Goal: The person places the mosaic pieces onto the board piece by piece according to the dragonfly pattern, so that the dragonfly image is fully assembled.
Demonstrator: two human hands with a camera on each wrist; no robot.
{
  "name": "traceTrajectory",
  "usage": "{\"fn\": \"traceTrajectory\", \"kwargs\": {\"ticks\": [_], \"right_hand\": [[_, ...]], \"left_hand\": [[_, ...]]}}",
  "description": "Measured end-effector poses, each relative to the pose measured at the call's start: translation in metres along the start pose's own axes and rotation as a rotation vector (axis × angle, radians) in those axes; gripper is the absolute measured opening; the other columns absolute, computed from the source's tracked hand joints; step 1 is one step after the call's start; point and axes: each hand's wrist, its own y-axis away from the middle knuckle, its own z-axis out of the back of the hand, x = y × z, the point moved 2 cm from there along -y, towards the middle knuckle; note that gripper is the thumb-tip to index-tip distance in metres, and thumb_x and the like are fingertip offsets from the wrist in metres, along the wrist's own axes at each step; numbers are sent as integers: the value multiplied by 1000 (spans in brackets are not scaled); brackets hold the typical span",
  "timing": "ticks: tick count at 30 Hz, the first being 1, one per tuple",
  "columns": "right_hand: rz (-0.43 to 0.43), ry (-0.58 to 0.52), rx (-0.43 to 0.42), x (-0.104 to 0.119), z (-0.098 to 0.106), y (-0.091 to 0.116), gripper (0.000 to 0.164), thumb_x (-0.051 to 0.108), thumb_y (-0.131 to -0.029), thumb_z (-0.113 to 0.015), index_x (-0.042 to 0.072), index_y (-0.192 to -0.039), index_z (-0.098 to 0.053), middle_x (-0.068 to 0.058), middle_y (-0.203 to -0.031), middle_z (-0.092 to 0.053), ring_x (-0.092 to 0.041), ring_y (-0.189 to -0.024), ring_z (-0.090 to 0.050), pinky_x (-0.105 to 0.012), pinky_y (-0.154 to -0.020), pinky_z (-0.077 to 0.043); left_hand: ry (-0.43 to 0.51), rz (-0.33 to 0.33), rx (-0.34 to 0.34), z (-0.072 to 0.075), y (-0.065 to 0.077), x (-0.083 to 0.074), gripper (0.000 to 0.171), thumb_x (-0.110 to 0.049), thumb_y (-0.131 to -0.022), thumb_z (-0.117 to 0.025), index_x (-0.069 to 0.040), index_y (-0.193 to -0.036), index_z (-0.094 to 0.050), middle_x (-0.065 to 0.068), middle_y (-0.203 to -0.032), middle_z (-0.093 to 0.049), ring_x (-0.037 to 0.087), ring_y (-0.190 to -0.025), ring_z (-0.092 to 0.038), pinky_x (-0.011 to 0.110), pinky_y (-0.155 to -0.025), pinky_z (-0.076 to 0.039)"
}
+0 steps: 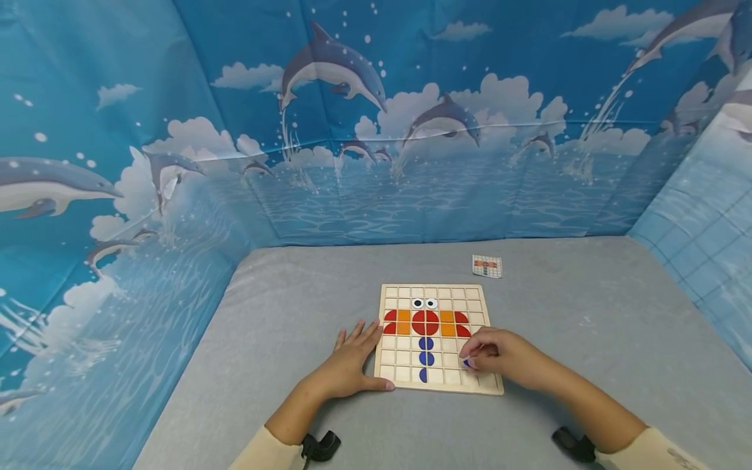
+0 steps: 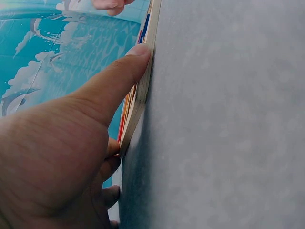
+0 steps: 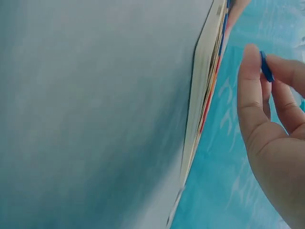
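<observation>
A square wooden grid board (image 1: pixel 403 358) lies on the grey surface. Two eye tiles (image 1: pixel 418 303) sit near its top, above a red circle (image 1: pixel 425 322) flanked by orange squares (image 1: pixel 447 323) and red quarter-round pieces. Blue half-round pieces run down the middle, ending in a single blue half-circle (image 1: pixel 423 375). My left hand (image 1: pixel 351 365) is spread at the board's left side, thumb (image 2: pixel 136 59) against the lower edge, fingertips at the left edge. Over the board's lower right, my right hand (image 1: pixel 499 356) pinches a small blue tile (image 3: pixel 267 67) between thumb and fingers, partly covering it.
Beyond the board's upper right lies a small printed card (image 1: pixel 487 266) showing a similar coloured pattern on a grid. A dolphin-printed blue backdrop (image 1: pixel 411 196) rises behind the grey surface (image 1: pixel 305 294) and along both sides. Black straps (image 1: pixel 321 447) show at the wrists.
</observation>
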Motion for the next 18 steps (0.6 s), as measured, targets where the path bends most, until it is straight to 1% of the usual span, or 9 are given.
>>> {"fn": "traceTrajectory", "kwargs": {"ticks": [2, 4, 6, 8, 11, 15, 18], "right_hand": [[-16, -34, 6, 3, -6, -3, 19, 7, -92, -70, 3, -110, -70, -9, -99, -65, -13, -81, -63, -20, -72, -57], [-24, -35, 2, 6, -11, -5, 21, 8, -91, -71, 3, -111, -69, -8, -96, -66, -15, -82, -62, -20, -71, -56], [-29, -23, -4, 8, -15, -9, 19, 10, -91, -73, 5, -109, -69, -6, -95, -67, -15, -83, -62, -19, -72, -55], [-21, 7, -2, 9, -18, -11, 14, 11, -91, -72, 7, -105, -71, -6, -93, -69, -14, -82, -62, -19, -72, -54], [1, 65, 8, 11, -21, -15, 9, 12, -93, -71, 12, -101, -75, -2, -94, -72, -11, -81, -61, -19, -72, -53], [33, 119, 21, 13, -26, -20, 13, 11, -95, -69, 17, -101, -79, 2, -100, -73, -7, -84, -59, -19, -72, -51], [46, 136, 34, 14, -29, -24, 16, 5, -94, -66, 16, -101, -76, 2, -97, -72, -7, -84, -60, -19, -73, -52]], "left_hand": [[3, 2, 0, 0, 0, -1, 113, -66, -78, -77, -17, -163, -22, -2, -171, -16, 29, -160, -4, 63, -125, 0], [6, 3, -1, 0, 0, -1, 113, -66, -78, -77, -17, -163, -22, -1, -171, -16, 29, -160, -4, 64, -125, 0], [6, 4, 0, 0, 0, 0, 113, -66, -78, -77, -17, -163, -22, -1, -171, -16, 29, -160, -4, 64, -125, 0], [8, 5, -2, 0, -1, 0, 113, -66, -77, -77, -16, -163, -23, -1, -171, -17, 30, -160, -5, 64, -125, 0], [10, 6, -3, 0, -1, 1, 113, -66, -77, -77, -17, -163, -23, -1, -171, -16, 30, -160, -4, 64, -125, 0], [4, 6, -3, -1, -2, 2, 113, -66, -78, -77, -18, -163, -21, -2, -171, -15, 30, -160, -4, 63, -125, 1], [2, 2, -5, -2, -2, 2, 113, -66, -78, -77, -17, -163, -22, -2, -171, -15, 31, -160, -4, 64, -125, 0]]}}
